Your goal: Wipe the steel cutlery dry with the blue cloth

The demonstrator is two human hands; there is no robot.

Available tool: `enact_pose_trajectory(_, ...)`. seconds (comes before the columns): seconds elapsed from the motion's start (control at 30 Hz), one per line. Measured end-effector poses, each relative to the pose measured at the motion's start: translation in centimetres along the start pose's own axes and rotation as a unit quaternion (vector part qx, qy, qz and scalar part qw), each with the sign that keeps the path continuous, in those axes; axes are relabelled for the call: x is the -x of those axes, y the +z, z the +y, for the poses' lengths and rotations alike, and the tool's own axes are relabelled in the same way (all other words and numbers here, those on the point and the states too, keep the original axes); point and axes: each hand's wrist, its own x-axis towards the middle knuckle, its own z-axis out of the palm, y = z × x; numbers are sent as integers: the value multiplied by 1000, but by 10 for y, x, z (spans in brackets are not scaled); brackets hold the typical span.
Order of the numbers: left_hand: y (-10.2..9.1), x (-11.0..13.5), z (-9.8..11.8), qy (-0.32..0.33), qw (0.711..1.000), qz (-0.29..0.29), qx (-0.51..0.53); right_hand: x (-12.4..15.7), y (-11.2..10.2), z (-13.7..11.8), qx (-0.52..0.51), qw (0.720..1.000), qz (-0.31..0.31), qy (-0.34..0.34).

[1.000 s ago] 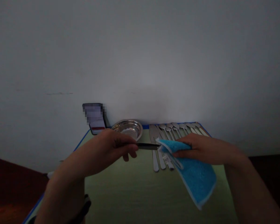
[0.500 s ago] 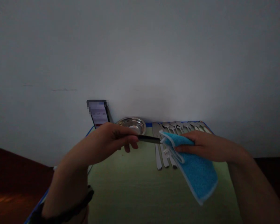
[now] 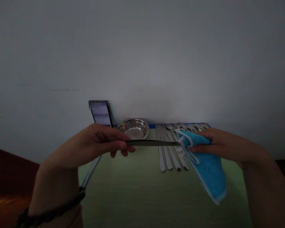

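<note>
My left hand [image 3: 109, 141] pinches one end of a long, flat table knife [image 3: 152, 143], held level above the table. At the knife's other end, my right hand [image 3: 215, 142] is closed on a blue cloth [image 3: 210, 177] with white edging. The cloth is folded about that end and hides it, while its loose corner hangs down. Behind the hands, several forks and spoons [image 3: 169, 163] lie in a row on the green tabletop [image 3: 144, 196].
A shiny steel bowl [image 3: 133, 128] stands at the back by the wall. Left of it, a phone [image 3: 101, 115] leans upright. Another metal utensil [image 3: 92, 171] lies near the table's left edge, partly hidden by my left forearm.
My hands have moved apart, left hand leftward and right hand with the cloth rightward. More of the knife now shows between them, and more of the bowl is uncovered.
</note>
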Motion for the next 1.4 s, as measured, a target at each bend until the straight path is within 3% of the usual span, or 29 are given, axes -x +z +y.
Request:
enact_pose_trajectory(0.13, 2, 5, 7, 4, 997, -59, 52, 4, -2, 0, -27, 999, -3, 19)
enact_pose_trajectory(0.33, 9, -1, 13, -20, 992, 4, -124, 2, -1, -2, 24, 999, -4, 31)
enact_pose_trajectory(0.47, 17, -7, 15, -20, 986, 5, -164, -3, 4, -8, 41, 999, -17, 12)
enact_pose_trajectory(0.57, 26, -15, 19, 0, 990, -37, -139, -10, 12, -18, 44, 999, -24, -18)
enact_pose_trajectory(0.7, 40, -26, 25, 43, 990, -110, -83, -20, 23, -29, 13, 995, -79, -56)
enact_pose_trajectory(0.97, 39, -23, 26, 73, 982, -13, -176, -22, 24, -21, -82, 993, -79, -15)
enact_pose_trajectory(1.17, 32, -16, 21, 110, 977, 45, -179, -16, 17, -13, -74, 996, -59, 3)
enact_pose_trajectory(1.27, 35, -15, 25, 123, 973, 52, -189, -15, 17, -15, -88, 994, -62, -8)
enact_pose_trajectory(1.4, 45, -18, 33, 130, 969, 20, -211, -18, 22, -22, -98, 993, -65, -28)
